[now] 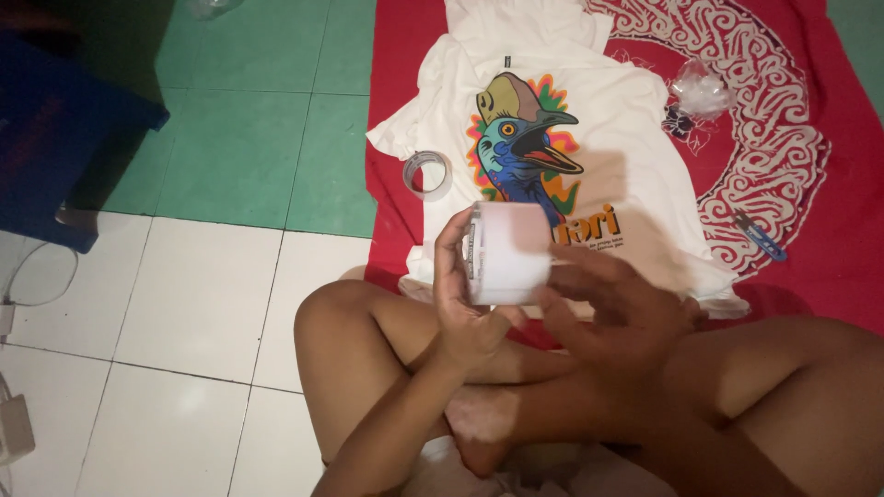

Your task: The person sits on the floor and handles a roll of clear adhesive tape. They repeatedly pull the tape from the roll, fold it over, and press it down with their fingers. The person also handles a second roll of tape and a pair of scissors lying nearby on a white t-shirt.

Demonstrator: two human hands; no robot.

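Blue box [64,138] at the floor's left edge, on green tiles. Clear tape roll [427,174] lies at the red cloth's [829,230] left edge, touching the white bird-print T-shirt [589,120]. Left hand [463,294], fingers clenched round the end of a white paper roll [509,252], held above the shirt's lower hem. Right hand [617,308] touches the roll's right end, fingers loosely spread. Blue snips [761,236] near the cloth's right edge.

A tiled floor [184,304], green and white, is covered at the right by a red patterned cloth [829,184]. On the cloth are spread a white printed shirt [635,175], a tape roll [427,173], a crumpled plastic bag [702,90] and a blue cutter [761,236].
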